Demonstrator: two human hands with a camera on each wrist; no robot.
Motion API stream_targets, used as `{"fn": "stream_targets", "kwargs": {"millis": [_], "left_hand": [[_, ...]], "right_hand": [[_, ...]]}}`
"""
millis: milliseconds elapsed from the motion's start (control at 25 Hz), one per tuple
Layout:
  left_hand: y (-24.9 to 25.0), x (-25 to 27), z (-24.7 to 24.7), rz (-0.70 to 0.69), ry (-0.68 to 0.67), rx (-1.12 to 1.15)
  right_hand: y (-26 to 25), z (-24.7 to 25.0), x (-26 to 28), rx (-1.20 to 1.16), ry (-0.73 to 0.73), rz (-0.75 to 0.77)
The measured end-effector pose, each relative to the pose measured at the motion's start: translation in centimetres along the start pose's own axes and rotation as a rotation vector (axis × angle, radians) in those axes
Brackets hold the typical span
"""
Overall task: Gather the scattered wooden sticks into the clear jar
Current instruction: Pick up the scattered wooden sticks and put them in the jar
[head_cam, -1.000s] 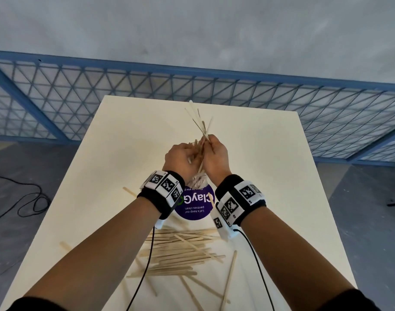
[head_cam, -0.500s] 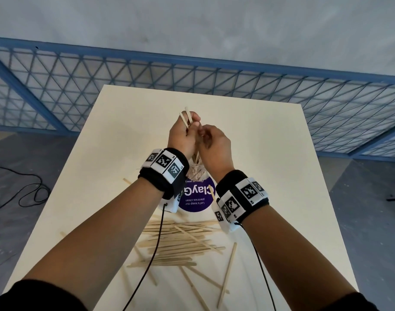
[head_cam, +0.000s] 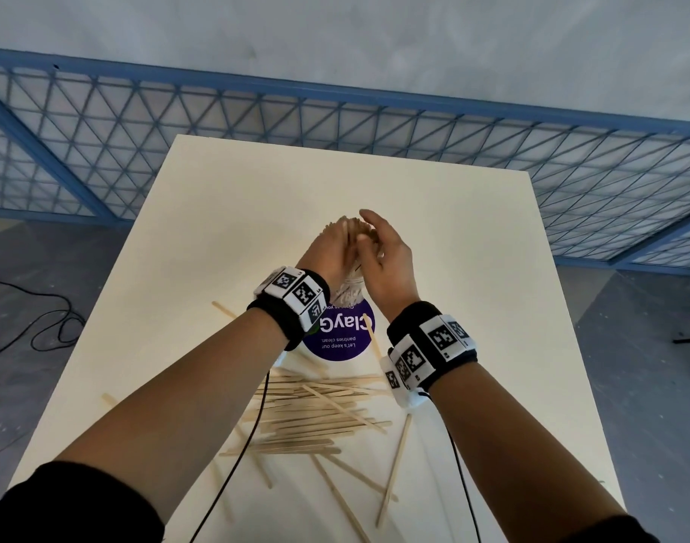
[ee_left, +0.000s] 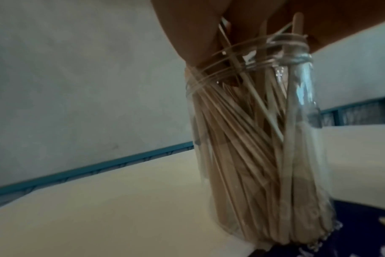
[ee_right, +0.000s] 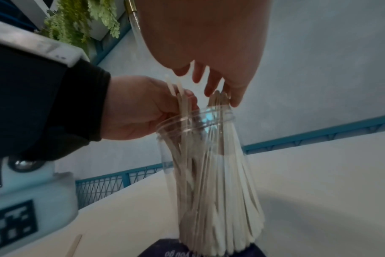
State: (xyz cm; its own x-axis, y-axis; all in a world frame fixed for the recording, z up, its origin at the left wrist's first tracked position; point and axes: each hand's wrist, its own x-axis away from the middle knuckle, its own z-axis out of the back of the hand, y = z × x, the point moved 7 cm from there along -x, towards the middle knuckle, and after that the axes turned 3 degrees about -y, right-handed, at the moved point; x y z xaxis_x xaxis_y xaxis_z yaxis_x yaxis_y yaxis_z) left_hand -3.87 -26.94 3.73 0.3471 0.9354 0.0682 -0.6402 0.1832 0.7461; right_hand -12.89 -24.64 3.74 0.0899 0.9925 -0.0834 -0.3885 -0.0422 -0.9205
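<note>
Jar: the clear jar (ee_left: 264, 139) is stood upright on a purple printed disc (head_cam: 337, 339) at the centre of the bench (head_cam: 225, 213), already packed with sticks whose tips rise just past the rim.
Left hand: the left hand (head_cam: 331, 248) is held at the jar mouth, at 9 o'clock of the rim; its fingers (ee_right: 182, 102) are curled round a few stick tips that are being guided in.
Right hand: the right hand (head_cam: 386, 260) is held above the rim at 3 o'clock, fingers (ee_right: 222, 87) straight and slightly spread, their tips touching the stick tops; nothing is gripped.
Progress: a large share is judged to be gathered, but the task is not finished.
Left to do: a loose pile of sticks (head_cam: 312, 417) is still lying on the bench at 6 o'clock of the jar, with single strays around it.
Writing: on the disc, "ClayG" and "Let's keep our pantries clean." can be read, upside down; the rest is hidden.
</note>
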Motion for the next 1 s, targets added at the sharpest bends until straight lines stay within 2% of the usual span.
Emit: {"fn": "stream_targets", "kwargs": {"millis": [80,160,240,320,440,480,560,640,680,720,800,840,880,920,1000], "left_hand": [[0.4,0.3,-1.8,0.029,-0.224,-0.269],[0.2,0.4,-2.2,0.070,-0.282,-0.356],[0.4,0.4,-1.9,0.005,-0.209,-0.236],[0.5,0.7,-1.1,-0.135,-0.048,-0.115],[-1.0,2.0,0.4,-0.162,0.166,-0.034],[-1.2,2.6,0.5,-0.164,0.187,-0.035],[-1.5,3.4,0.0,-0.180,0.136,-0.066],[-1.6,3.9,-0.4,-0.203,0.083,-0.067],[-1.8,4.1,0.0,-0.211,0.128,-0.042],[-2.2,4.3,0.9,-0.212,0.231,-0.002],[-3.9,5.6,2.9,-0.146,0.469,0.079],[-5.1,6.4,3.3,-0.065,0.530,0.109],[-6.6,7.1,3.3,0.043,0.529,0.121],[-8.1,7.7,2.7,0.173,0.457,0.101],[-11.4,8.6,0.3,0.454,0.169,-0.037]], "right_hand": [[-0.1,-0.4,-0.5,-0.067,-0.036,0.022],[-0.2,-0.4,-0.9,-0.065,-0.019,0.050],[0.5,0.1,-0.9,-0.087,0.018,0.015],[1.1,0.5,-0.7,-0.101,0.029,-0.011],[1.5,0.1,-0.2,0.088,-0.056,0.074],[1.7,-0.5,-0.1,0.202,-0.122,0.102],[2.4,-1.3,0.1,0.362,-0.226,0.104],[2.3,-1.1,0.1,0.373,-0.244,0.108],[2.1,-0.8,0.2,0.360,-0.222,0.123],[1.9,-0.3,0.4,0.345,-0.185,0.137],[1.4,0.8,1.3,0.316,-0.083,0.159],[1.3,1.3,2.3,0.305,-0.025,0.165],[1.3,1.7,3.4,0.299,0.031,0.165],[1.6,1.9,4.8,0.302,0.071,0.140],[3.7,1.7,7.3,0.343,0.042,-0.030]]}}
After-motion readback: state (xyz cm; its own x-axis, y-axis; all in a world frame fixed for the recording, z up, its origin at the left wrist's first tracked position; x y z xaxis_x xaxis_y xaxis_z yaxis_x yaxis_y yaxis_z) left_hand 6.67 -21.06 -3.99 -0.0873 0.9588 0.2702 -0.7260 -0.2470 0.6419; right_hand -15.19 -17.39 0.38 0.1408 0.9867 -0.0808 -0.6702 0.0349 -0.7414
